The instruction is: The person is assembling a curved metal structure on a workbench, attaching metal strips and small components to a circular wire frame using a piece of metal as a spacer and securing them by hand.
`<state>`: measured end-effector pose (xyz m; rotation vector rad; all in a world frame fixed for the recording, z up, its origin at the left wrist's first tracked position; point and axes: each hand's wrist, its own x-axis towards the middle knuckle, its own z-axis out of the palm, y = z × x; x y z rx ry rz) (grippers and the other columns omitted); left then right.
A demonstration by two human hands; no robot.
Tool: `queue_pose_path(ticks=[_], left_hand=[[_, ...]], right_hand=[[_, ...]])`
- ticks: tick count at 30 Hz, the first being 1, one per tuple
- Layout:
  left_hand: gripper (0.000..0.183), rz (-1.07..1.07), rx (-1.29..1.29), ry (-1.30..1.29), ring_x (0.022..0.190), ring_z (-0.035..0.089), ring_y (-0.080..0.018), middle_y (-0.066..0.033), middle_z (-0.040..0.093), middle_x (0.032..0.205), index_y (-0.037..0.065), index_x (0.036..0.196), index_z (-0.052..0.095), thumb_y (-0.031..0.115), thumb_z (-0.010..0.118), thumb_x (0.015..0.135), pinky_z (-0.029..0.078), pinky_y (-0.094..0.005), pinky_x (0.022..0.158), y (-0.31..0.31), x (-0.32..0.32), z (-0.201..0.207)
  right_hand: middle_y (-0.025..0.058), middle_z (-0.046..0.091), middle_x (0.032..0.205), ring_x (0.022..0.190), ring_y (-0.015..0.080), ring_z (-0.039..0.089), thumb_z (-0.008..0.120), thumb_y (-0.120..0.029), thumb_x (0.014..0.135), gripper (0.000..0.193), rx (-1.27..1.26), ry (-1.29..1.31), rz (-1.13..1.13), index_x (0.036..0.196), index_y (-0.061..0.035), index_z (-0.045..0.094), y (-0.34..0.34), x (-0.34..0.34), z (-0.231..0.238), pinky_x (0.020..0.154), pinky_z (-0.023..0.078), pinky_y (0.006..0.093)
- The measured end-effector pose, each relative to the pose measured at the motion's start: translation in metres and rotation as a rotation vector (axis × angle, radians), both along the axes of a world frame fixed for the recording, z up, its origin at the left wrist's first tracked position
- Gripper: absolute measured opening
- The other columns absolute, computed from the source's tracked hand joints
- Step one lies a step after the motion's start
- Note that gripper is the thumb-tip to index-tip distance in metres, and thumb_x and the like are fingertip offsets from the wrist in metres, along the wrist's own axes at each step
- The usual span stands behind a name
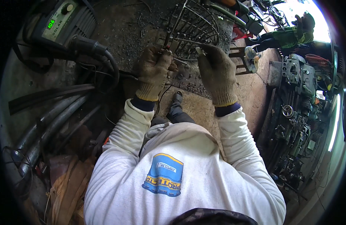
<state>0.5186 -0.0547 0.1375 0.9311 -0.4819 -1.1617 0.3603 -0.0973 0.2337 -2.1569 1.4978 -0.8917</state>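
Both my hands wear dirty beige knit work gloves. My left hand is closed, fingers curled in, beside a small flat metal piece at the near end of a metal grid frame. What it grips is mostly hidden. My right hand is closed to its right, raised near the frame. A small pale piece shows at its fingertips; I cannot tell what it is. A thin dark rod runs from near the metal piece toward these fingers. The frame has many short parallel bars and a curved outer rim.
A welding machine with a lit green display and thick cable stands at the left. Metal pipes lie below it. A metal stand is right of my hand. Lathe-like machinery lines the right side; another person is at the upper right.
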Motion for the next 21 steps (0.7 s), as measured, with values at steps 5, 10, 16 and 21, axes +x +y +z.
queue_pose_path(ticks=[5,10,16,21], left_hand=[[0.018,-0.007,-0.022,-0.097,0.066,0.067,-0.0102,-0.0035,0.066,0.088,0.003,0.116,0.058,0.01,0.068,0.103,0.062,-0.0283,0.06,-0.002,-0.001,-0.003],[0.016,-0.036,0.035,-0.15,0.067,0.068,-0.0102,-0.0041,0.067,0.087,0.003,0.112,0.059,0.01,0.069,0.103,0.061,-0.0281,0.06,-0.001,0.0,0.009],[0.016,-0.125,0.087,-0.084,0.068,0.07,-0.0101,-0.0036,0.069,0.093,0.007,0.115,0.062,0.014,0.07,0.103,0.06,-0.0262,0.06,-0.002,-0.007,0.017],[0.016,-0.036,0.065,-0.057,0.063,0.07,-0.0121,-0.0061,0.07,0.088,0.003,0.111,0.06,0.013,0.071,0.102,0.058,-0.0265,0.052,-0.008,-0.01,0.018]], right_hand=[[0.0165,0.073,0.09,0.085,0.0385,0.073,0.073,-0.021,0.09,0.019,-0.064,0.314,0.081,0.104,-0.0087,0.074,0.012,-0.042,-0.021,0.076,0.058,0.0486],[0.0156,0.072,0.09,0.083,0.0392,0.071,0.072,-0.032,0.09,0.022,0.097,0.571,0.017,0.092,-0.0101,0.073,0.023,-0.04,-0.026,0.074,0.057,0.0501],[0.0167,0.073,0.091,0.086,0.0392,0.071,0.072,-0.033,0.09,0.023,0.088,0.52,-0.015,0.094,-0.01,0.073,0.024,-0.047,-0.034,0.075,0.057,0.0502],[0.0174,0.074,0.094,0.087,0.0403,0.071,0.072,-0.028,0.091,0.021,0.111,0.38,0.007,0.101,-0.0104,0.073,0.026,-0.053,-0.037,0.076,0.057,0.0504]])
